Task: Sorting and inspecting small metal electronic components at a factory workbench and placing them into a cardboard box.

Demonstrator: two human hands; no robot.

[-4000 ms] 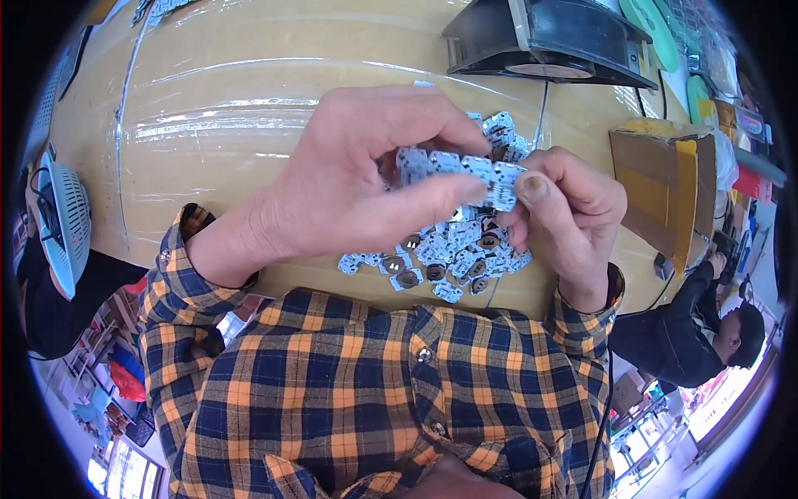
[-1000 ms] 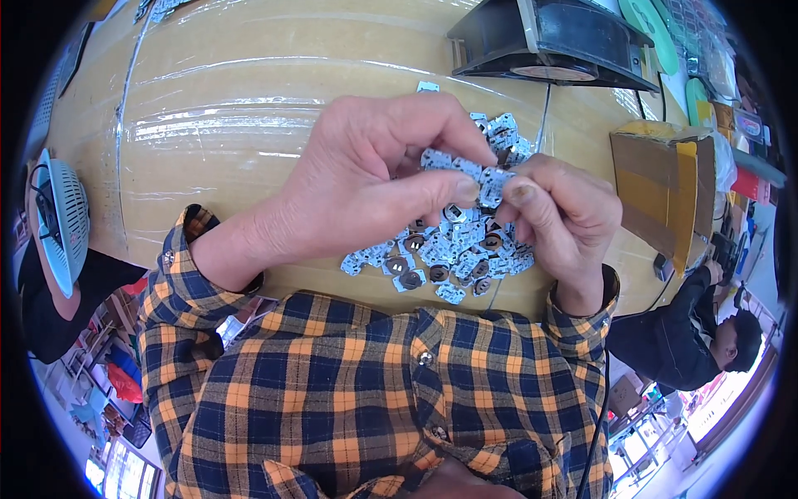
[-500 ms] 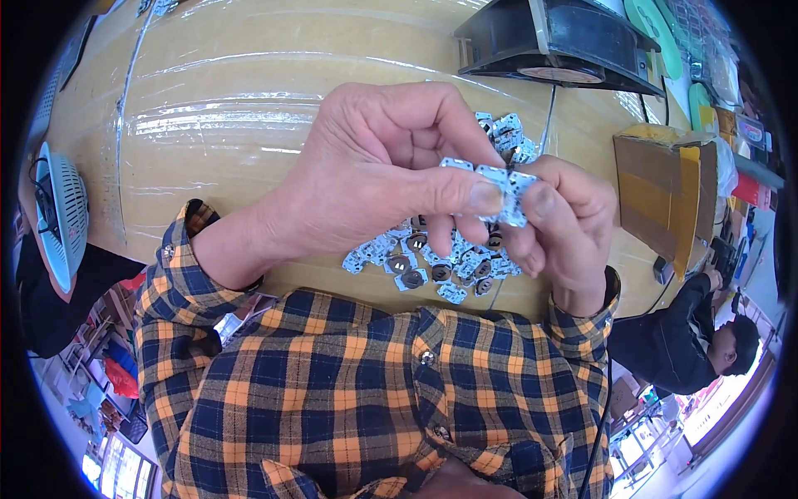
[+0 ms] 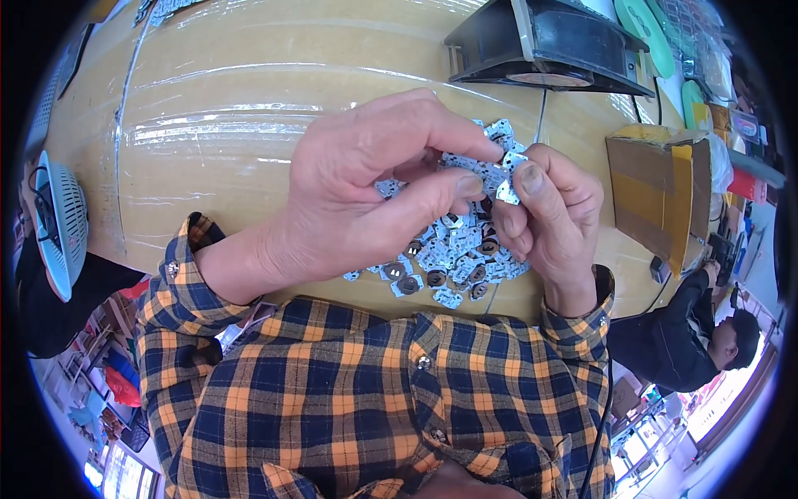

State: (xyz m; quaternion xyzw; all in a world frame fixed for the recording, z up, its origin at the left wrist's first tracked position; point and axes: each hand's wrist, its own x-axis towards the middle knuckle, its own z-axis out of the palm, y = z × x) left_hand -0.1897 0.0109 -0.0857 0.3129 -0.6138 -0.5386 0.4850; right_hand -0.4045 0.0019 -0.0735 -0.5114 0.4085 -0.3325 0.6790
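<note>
My right hand (image 4: pixel 559 200) pinches a small white circuit board (image 4: pixel 510 185) between thumb and fingers. From the left, my left hand (image 4: pixel 366 170) reaches in with curled fingers. Its index fingertip is at the board's upper edge, and more joined circuit board (image 4: pixel 478 169) shows between that finger and the thumb. How far this piece runs into the left hand is hidden. Below and behind both hands, a loose pile of small white circuit boards (image 4: pixel 449 254) lies on the table, several bearing round dark parts (image 4: pixel 407 284).
A black fan housing (image 4: pixel 553 50) stands at the back right, with a cardboard box (image 4: pixel 657 183) nearer on the right. At the left edge is a light blue plastic basket (image 4: pixel 66 216). Another person (image 4: pixel 690 341) sits at the right. The brown tabletop (image 4: pixel 208 108) has a shiny film.
The joined boards, earlier spread flat between both thumbs, have turned. The end board now stands tilted in my right fingers. My left thumb has drawn back leftward off its face.
</note>
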